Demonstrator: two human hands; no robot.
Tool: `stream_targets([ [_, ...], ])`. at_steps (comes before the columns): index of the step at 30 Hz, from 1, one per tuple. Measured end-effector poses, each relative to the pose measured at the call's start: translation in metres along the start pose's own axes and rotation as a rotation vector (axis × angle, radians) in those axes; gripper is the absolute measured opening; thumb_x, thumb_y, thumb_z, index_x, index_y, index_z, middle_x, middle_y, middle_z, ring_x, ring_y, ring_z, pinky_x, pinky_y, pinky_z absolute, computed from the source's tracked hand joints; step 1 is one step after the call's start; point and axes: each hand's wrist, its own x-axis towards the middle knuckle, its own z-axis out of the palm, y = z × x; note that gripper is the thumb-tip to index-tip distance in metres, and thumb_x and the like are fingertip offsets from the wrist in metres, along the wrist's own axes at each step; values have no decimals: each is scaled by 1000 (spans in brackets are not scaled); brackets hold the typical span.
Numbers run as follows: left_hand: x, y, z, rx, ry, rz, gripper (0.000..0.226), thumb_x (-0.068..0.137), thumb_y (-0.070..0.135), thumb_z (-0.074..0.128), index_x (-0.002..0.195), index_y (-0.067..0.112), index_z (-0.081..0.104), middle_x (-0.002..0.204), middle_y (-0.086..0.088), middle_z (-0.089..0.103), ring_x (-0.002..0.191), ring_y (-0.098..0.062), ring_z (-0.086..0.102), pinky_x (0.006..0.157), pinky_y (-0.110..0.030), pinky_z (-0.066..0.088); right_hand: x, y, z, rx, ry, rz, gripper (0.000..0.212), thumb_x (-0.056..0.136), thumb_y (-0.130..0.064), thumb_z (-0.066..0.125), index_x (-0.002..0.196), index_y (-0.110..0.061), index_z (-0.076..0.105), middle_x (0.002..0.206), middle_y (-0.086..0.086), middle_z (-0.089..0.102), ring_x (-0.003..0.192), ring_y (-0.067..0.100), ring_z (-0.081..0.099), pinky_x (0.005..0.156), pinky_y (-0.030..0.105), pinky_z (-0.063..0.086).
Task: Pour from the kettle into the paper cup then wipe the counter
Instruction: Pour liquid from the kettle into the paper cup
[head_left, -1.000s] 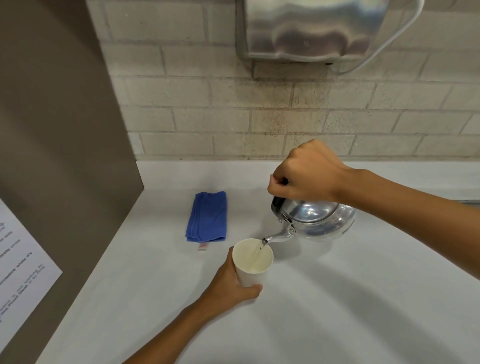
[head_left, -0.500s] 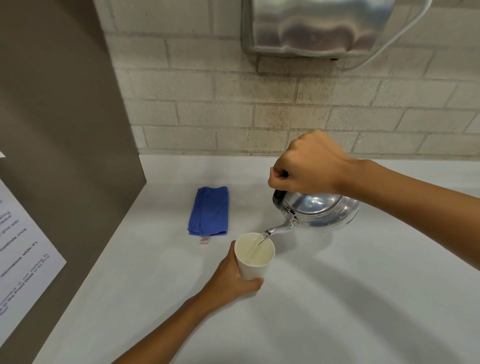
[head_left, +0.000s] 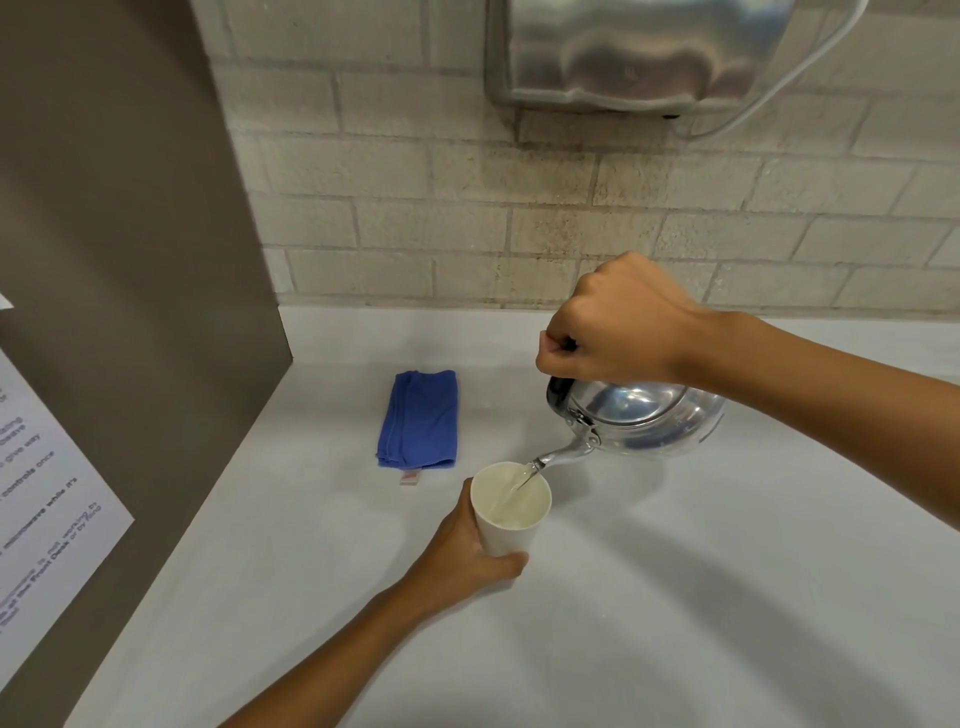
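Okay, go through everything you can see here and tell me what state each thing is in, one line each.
Kettle: lifted, tilted, pouring from its spout.
Paper cup: upright, partly filled, stream landing inside.
Right hand: closed on the kettle handle.
Left hand: wrapped around the cup.
Blue cloth: folded, lying flat, untouched.
Counter: no spill visible.

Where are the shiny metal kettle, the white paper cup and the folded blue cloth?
Shiny metal kettle (head_left: 639, 421), head view, on its body.
White paper cup (head_left: 501, 538), head view, outer wall.
Folded blue cloth (head_left: 420, 418), head view, middle.
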Motion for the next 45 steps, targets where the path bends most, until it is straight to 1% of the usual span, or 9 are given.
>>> stream_targets([
  [4, 0, 0, 0, -7, -4, -4, 66, 61, 32, 76, 112, 45, 35, 117, 25, 46, 108, 11, 47, 79, 2, 40, 0, 0, -4, -6, 6, -7, 34, 68, -13, 47, 42, -13, 25, 42, 2, 15, 43, 17, 12, 47, 19, 14],
  [7, -1, 1, 0, -11, 1, 0, 67, 61, 32, 76, 111, 46, 35, 115, 26, 47, 107, 13, 47, 79, 0, 42, 0, 0, -7, -12, 7, -12, 34, 67, -13, 47, 41, -13, 25, 41, 2, 15, 42, 17, 12, 46, 19, 14],
  [11, -1, 2, 0, -10, 5, 2, 66, 60, 33, 75, 111, 44, 35, 116, 24, 47, 110, 4, 49, 80, -3, 44, -1, 0, -9, -19, 4, -12, 35, 67, -12, 48, 41, -13, 26, 40, 2, 16, 42, 17, 12, 46, 19, 15],
  [16, -1, 3, 0, -8, 11, 12, 70, 60, 32, 75, 114, 43, 33, 121, 15, 50, 111, 0, 49, 82, -6, 44, -2, -2, -11, -33, -10, -16, 35, 67, -12, 49, 41, -13, 25, 40, 3, 17, 42, 17, 13, 46, 20, 16],
  [18, -1, 3, 0, -7, 13, 15, 69, 60, 31, 75, 113, 44, 33, 119, 17, 50, 110, 2, 49, 83, -7, 43, -2, -4, -12, -40, -8, -15, 33, 66, -13, 47, 41, -13, 25, 40, 4, 17, 42, 18, 13, 46, 18, 13],
  [23, -1, 3, 0, -7, -1, 17, 66, 59, 32, 75, 110, 44, 35, 116, 26, 46, 109, 6, 48, 80, 2, 40, 0, -6, -13, -61, 12, -21, 32, 65, -14, 46, 40, -12, 26, 40, 5, 16, 42, 18, 13, 49, 16, 9],
  [37, 1, 1, 0, -8, -9, 11, 68, 63, 28, 79, 112, 44, 34, 116, 27, 44, 109, 1, 48, 78, 4, 40, 4, -10, -19, -67, 15, -39, 35, 62, -11, 52, 41, -12, 25, 40, 4, 14, 40, 19, 13, 51, 13, 8],
  [42, 1, 0, 1, -6, 13, 0, 67, 59, 31, 76, 109, 46, 35, 114, 27, 47, 106, 14, 47, 79, 2, 40, 5, -9, -21, -71, 27, -60, 34, 62, -11, 51, 41, -12, 24, 40, 3, 14, 40, 17, 13, 51, 13, 8],
  [45, 2, -1, 0, -13, 8, 2, 67, 60, 31, 76, 111, 45, 36, 115, 26, 48, 107, 15, 46, 81, 1, 41, 5, -10, -21, -73, 24, -67, 35, 62, -11, 52, 41, -12, 24, 40, 2, 14, 39, 17, 12, 52, 12, 8],
])
